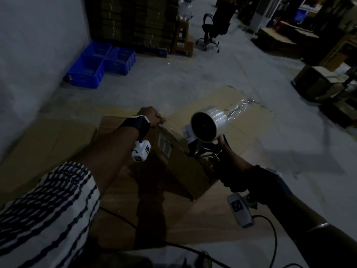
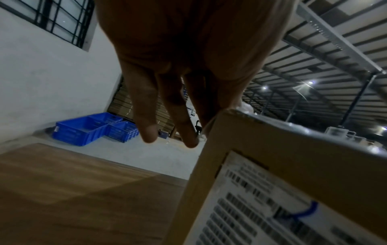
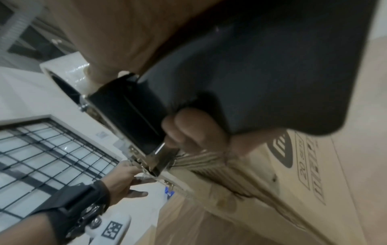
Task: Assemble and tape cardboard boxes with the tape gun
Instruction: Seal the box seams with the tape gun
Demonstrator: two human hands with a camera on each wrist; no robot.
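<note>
While the right hand [image 1: 234, 177] is wrapping its fingers [image 3: 188, 131] round the black grip of the tape gun [image 1: 202, 144], the gun is pressing its front end against the top edge of the box [image 1: 173, 163]. That box is standing on flattened cardboard [image 1: 48, 144] spread over the floor, tilted, with a printed label [image 2: 272, 207] on the side facing the person. A clear tape roll [image 1: 207, 125] is sitting on the gun, above the hand, its dark core turned toward the head camera.

Just left of the gun, the left hand [image 1: 152, 117] is holding the box's upper corner, where a strip of clear tape is lying along the edge. In the left wrist view two of its fingers [image 2: 146, 119] are hanging straight and apart beside the box, while the thumb and forefinger are closing on the corner (whether they are pinching tape or card I cannot tell). Both wrists are wearing black straps with white marked camera blocks, and a striped sleeve [image 1: 48, 209] is covering the left upper arm.

Beyond the box, another flat sheet [image 1: 222, 105] with a shiny streak of tape is lying on the grey floor. Farther off, blue crates [image 1: 100, 62] are sitting against the wall, beside stacked cartons [image 1: 135, 22], and an office chair [image 1: 212, 29] is standing in the aisle.
</note>
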